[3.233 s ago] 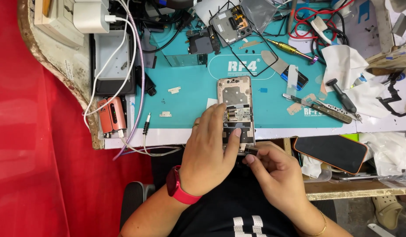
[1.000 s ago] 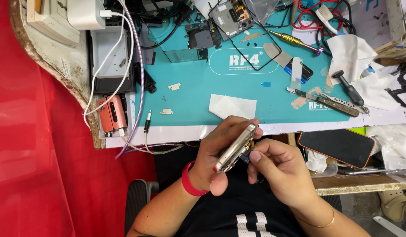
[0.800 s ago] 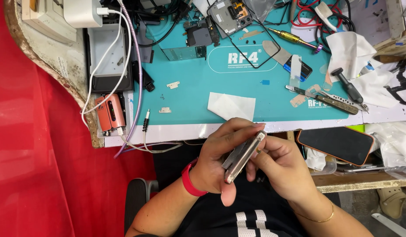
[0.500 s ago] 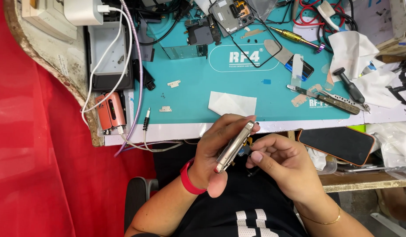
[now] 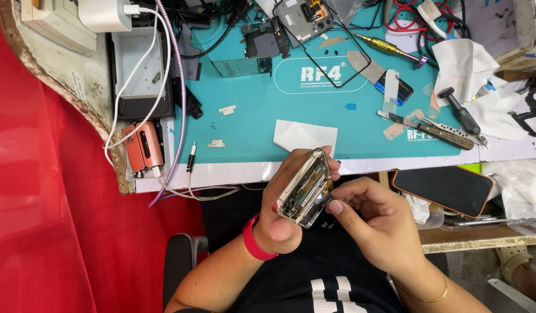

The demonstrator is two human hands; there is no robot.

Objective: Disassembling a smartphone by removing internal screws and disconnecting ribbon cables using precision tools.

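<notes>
My left hand (image 5: 288, 211) grips an opened phone body (image 5: 305, 188) with a pale gold frame, tilted on edge in front of the desk so its inner boards show. A red band circles that wrist. My right hand (image 5: 375, 223) is beside it on the right; its thumb and forefinger pinch a small dark part (image 5: 324, 200) at the phone's lower edge. Both hands hover over my lap, just below the edge of the teal work mat (image 5: 250, 124).
A white paper square (image 5: 304, 138) lies on the mat near the hands. Tweezers (image 5: 430, 130), a screwdriver (image 5: 460, 112), small metal brackets and another opened phone (image 5: 302, 16) lie farther back. A dark phone in an orange case (image 5: 444, 188) rests at right; cables and an orange device (image 5: 143, 148) at left.
Earlier the phone lay flat on the mat under my hands. Now it is lifted off the desk and turned on edge, and my right fingers have closed in on its lower end.
</notes>
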